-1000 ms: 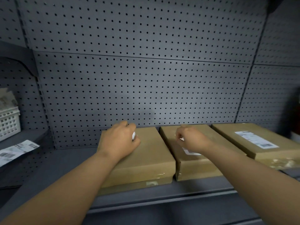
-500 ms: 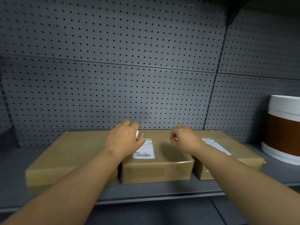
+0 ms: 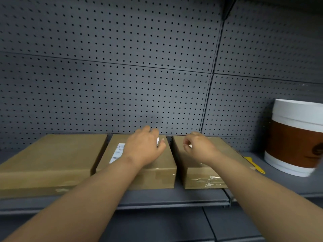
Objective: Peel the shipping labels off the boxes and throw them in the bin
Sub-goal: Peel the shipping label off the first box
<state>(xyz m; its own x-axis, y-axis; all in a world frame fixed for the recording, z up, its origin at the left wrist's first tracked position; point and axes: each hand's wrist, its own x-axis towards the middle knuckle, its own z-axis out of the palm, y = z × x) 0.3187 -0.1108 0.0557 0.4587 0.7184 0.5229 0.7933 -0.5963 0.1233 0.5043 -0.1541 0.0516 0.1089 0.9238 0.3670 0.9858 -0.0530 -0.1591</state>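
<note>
Three flat brown cardboard boxes lie side by side on a grey shelf. The left box (image 3: 49,158) shows no label on top. The middle box (image 3: 157,173) carries a white shipping label (image 3: 118,152), partly covered by my left arm. My left hand (image 3: 145,145) hovers over that box's far end and pinches a small white piece of label (image 3: 157,141) between thumb and fingers. My right hand (image 3: 197,147) is over the right box (image 3: 206,177), fingers curled round a tiny white scrap. Any label on the right box is hidden by my hand and arm.
A large white tub with a brown band (image 3: 295,137) stands at the right end of the shelf, with a yellow tool (image 3: 255,165) lying between it and the right box. Grey pegboard (image 3: 122,84) closes the back. The shelf lip (image 3: 174,201) runs in front of the boxes.
The view and both hands have shifted right by one box: the left hand from the left box to the middle one, the right hand from the middle box to the right one. The tub came into view.
</note>
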